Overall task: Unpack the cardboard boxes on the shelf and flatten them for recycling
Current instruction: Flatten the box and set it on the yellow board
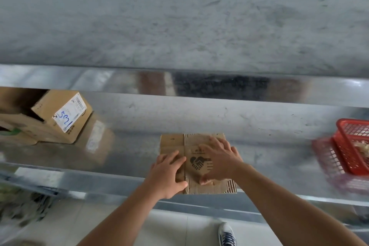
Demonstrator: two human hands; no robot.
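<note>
Reflective metal shelf (259,126) against grey wall. Flattened cardboard box (173,144) lying at front centre of shelf. Left hand (167,173) and right hand (217,164) side by side, fingers spread, pressing flat on it. Labelled box (60,116) far left; red basket (351,146) far right.

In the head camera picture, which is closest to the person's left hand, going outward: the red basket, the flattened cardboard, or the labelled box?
1. Flattened cardboard, pressed under the left hand.
2. Labelled box, off to the left.
3. Red basket, far right.
</note>
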